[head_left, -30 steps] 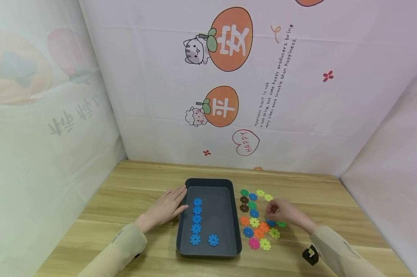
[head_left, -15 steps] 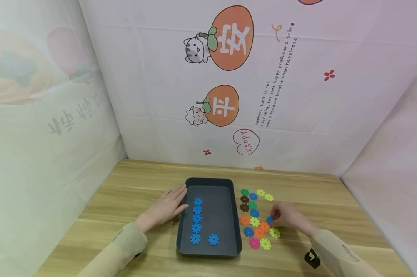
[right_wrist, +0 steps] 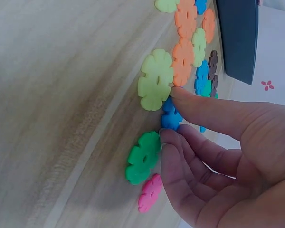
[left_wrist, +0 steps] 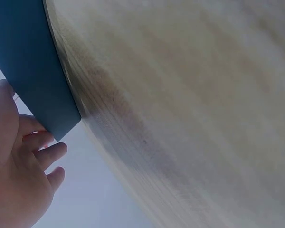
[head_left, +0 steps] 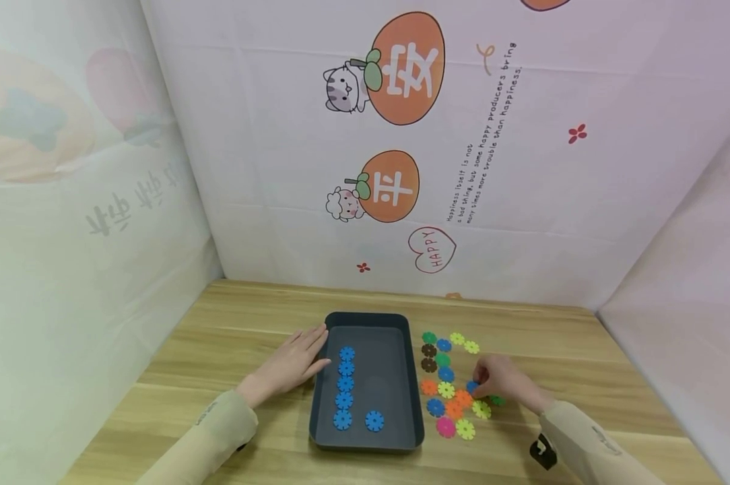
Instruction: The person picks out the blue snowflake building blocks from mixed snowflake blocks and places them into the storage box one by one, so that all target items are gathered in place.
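My left hand [head_left: 292, 357] rests along the left rim of a dark grey tray [head_left: 382, 364], its fingers straight; the left wrist view shows the fingers at the tray's outer wall [left_wrist: 33, 61]. Inside the tray, several blue snowflake discs [head_left: 344, 384] form a column at the left, and a single blue disc [head_left: 374, 421] lies apart near the front. Right of the tray, my right hand [head_left: 506, 381] pinches another blue snowflake disc [right_wrist: 171, 116] between thumb and fingertips, down among the loose discs. A yellow-green disc [right_wrist: 155, 80] and a green disc [right_wrist: 143, 158] lie beside those fingertips.
Loose snowflake discs cover the wooden table right of the tray: orange [head_left: 454, 409], brown [head_left: 429, 364], pink [head_left: 446, 427], yellow [head_left: 465, 429], green and blue. Printed white cloth [head_left: 280, 168] walls in the back and both sides.
My right hand has shifted slightly right and toward me, and its thumb and fingertips have closed on the blue disc. The left hand and the discs in the tray have stayed put.
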Demonstrator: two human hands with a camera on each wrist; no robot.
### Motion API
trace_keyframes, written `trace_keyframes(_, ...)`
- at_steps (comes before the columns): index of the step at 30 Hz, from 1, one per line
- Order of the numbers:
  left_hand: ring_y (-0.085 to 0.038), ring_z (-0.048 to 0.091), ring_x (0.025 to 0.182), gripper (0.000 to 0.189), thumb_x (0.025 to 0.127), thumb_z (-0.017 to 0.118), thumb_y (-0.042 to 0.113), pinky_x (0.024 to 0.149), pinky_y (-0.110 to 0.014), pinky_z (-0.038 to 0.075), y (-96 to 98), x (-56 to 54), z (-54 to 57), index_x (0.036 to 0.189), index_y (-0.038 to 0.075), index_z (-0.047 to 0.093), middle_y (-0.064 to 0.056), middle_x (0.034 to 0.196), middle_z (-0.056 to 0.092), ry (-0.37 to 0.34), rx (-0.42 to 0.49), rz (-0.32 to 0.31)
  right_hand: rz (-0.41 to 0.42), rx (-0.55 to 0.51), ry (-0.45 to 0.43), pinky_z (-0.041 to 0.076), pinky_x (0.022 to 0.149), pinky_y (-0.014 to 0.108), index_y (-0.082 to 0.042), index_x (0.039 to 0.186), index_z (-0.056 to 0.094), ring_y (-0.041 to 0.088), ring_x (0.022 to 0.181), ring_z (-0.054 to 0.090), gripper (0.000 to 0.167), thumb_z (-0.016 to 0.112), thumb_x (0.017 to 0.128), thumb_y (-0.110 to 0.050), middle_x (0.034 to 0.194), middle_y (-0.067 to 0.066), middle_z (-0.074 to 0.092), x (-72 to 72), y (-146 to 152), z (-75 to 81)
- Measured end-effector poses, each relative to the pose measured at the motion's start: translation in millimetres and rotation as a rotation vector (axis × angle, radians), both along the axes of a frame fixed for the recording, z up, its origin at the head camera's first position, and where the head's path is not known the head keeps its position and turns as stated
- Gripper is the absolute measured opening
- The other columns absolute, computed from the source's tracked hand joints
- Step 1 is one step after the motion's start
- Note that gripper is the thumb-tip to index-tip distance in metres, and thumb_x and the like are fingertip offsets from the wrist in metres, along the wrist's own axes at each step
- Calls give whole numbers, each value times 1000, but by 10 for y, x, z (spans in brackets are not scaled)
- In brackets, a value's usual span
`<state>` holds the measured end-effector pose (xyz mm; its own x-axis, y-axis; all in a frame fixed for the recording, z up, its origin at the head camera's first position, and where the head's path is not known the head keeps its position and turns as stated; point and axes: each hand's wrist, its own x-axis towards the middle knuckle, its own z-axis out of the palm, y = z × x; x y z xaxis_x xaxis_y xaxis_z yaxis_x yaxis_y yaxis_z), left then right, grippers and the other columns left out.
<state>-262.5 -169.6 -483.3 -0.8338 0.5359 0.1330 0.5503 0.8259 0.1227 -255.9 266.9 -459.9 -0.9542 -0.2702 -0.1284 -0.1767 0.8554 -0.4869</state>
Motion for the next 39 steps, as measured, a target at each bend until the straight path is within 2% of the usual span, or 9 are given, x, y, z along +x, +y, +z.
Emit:
trace_keyframes(9, -31, 35, 149, 66, 104, 46, 43, 123, -54, 27, 3, 8, 3, 153, 0, 35, -17, 161, 32, 6, 9, -3, 10, 4, -18, 40, 57, 23, -4, 80, 58, 15, 68, 48, 29, 86, 71, -7, 74, 2, 55, 0, 8, 30)
trace_keyframes(16, -32, 35, 149, 66, 105, 45, 43, 123, -53, 27, -4, 5, -8, 153, 0, 34, -17, 161, 31, 6, 11, -3, 92, -48, -8, 42, 56, 21, -2, 80, 61, 14, 68, 49, 17, 77, 76, 1, 74, 2, 58, 14, 32, 150)
trace_keyframes(21, -31, 35, 149, 67, 105, 42, 46, 123, -53, 27, -10, -5, -19, 154, 1, 33, -16, 162, 31, 8, 5, -4, 115, -62, -2, 44, 57, 21, -3, 82, 62, 14, 70, 51, 12, 74, 80, 1, 77, 3, 61, 21, 2, 256)
trace_keyframes(30, -30, 34, 149, 67, 105, 42, 46, 123, -52, 27, -4, -9, -18, 154, 2, 33, -16, 162, 30, 3, 3, 0, 218, -70, 38, 50, 61, 20, -3, 90, 66, 10, 77, 58, 4, 67, 87, -1, 85, 2, 67, 32, -191, 425)
trace_keyframes(39, -31, 34, 149, 67, 105, 43, 45, 123, -53, 27, 5, -7, -10, 154, 1, 33, -16, 162, 30, -5, 7, 0, 245, -94, 32, 50, 64, 20, -8, 90, 66, 9, 79, 59, 4, 68, 87, -5, 87, 1, 68, 33, -457, 529)
